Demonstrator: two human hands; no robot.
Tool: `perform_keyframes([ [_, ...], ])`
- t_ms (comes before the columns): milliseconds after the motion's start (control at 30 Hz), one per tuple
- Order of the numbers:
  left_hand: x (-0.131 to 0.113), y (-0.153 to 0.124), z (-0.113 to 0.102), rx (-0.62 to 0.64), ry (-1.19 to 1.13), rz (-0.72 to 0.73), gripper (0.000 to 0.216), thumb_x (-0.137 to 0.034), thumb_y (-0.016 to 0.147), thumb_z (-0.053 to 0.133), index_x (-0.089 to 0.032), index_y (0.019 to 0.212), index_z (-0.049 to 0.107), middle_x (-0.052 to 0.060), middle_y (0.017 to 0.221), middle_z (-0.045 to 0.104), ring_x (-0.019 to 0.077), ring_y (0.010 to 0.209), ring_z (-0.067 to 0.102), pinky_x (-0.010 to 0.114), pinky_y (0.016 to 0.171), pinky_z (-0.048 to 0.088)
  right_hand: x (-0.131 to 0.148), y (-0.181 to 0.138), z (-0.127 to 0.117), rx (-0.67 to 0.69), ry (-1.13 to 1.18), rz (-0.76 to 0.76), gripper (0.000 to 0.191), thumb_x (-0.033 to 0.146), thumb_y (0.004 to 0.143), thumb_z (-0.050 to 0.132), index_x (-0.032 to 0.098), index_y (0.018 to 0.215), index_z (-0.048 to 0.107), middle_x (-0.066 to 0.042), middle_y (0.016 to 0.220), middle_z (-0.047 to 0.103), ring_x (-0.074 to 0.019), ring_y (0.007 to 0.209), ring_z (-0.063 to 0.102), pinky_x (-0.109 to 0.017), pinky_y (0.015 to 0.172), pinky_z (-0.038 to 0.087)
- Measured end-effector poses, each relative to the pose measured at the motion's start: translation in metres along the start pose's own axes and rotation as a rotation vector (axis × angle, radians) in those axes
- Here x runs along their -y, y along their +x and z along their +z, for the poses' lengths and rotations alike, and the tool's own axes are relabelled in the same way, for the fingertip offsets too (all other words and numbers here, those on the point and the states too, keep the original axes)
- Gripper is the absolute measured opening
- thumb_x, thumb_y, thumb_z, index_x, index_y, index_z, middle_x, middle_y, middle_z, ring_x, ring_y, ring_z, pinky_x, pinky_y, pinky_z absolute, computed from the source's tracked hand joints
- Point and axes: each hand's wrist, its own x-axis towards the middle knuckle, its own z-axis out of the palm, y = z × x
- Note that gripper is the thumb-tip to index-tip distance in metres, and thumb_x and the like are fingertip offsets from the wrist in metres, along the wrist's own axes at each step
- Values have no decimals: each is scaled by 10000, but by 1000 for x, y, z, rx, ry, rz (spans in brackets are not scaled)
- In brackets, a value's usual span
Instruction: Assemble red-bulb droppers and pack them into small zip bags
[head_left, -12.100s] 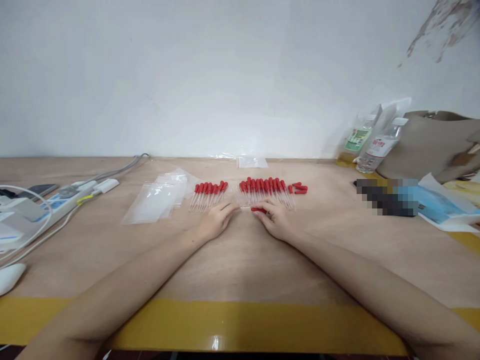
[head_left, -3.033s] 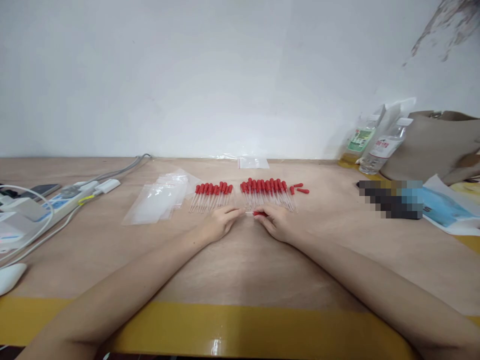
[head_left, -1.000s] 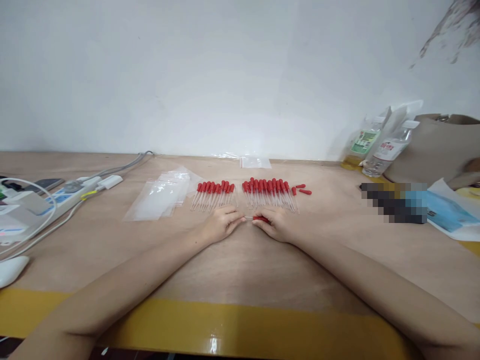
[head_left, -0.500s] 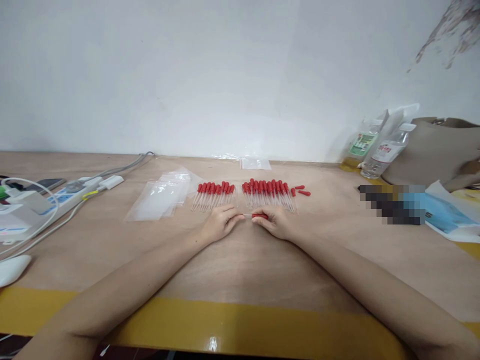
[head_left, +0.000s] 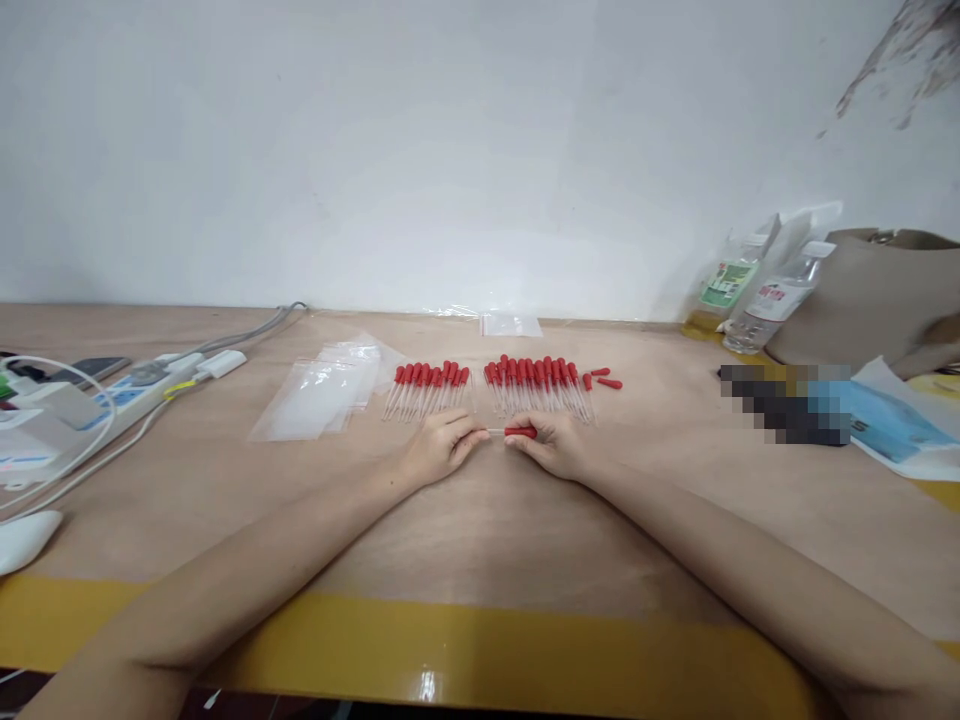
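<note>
On the table (head_left: 480, 520), both hands meet just before two rows of droppers (head_left: 536, 385). The left hand (head_left: 439, 450) pinches the glass end and the right hand (head_left: 551, 445) the red bulb of one dropper (head_left: 514, 432).

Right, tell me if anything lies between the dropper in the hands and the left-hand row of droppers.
Nothing visible does. The dropper is held between the left hand and right hand, and only bare table separates it from the left row just beyond.
</note>
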Motion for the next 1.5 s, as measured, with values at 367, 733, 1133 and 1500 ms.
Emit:
perform_keyframes([
  [367,-2,8,-7,-17,40,-87,211,-276,870,446,-148,814,604,25,685,586,112,607,519,224,570,417,-5,6,-5,-43,-8,-43,217,333,790,554,204,960,589,-28,882,654,-133,765,592,-258,678,464],
  [733,37,44,-1,36,528,-334,216,-203,842,417,-155,880,624,89,748,607,201,695,554,310,626,401,-94,-4,-68,-619,-581,270,252,296,761,478,140,930,580,-88,830,579,-207,788,529,-334,705,410],
  [1133,15,58,8,205,646,-602,334,-403,807,424,-157,813,649,159,883,580,323,898,507,432,752,372,-97,-6,-70,-378,-736,550,228,266,725,504,187,878,653,-91,905,576,-247,904,484,-368,746,359],
  [1500,8,79,28,296,573,-709,319,-333,765,473,-91,898,632,193,994,532,313,987,447,414,831,332,-108,-2,-72,-280,-793,619,280,265,785,468,187,960,672,-131,981,584,-282,936,475,-383,720,357],
])
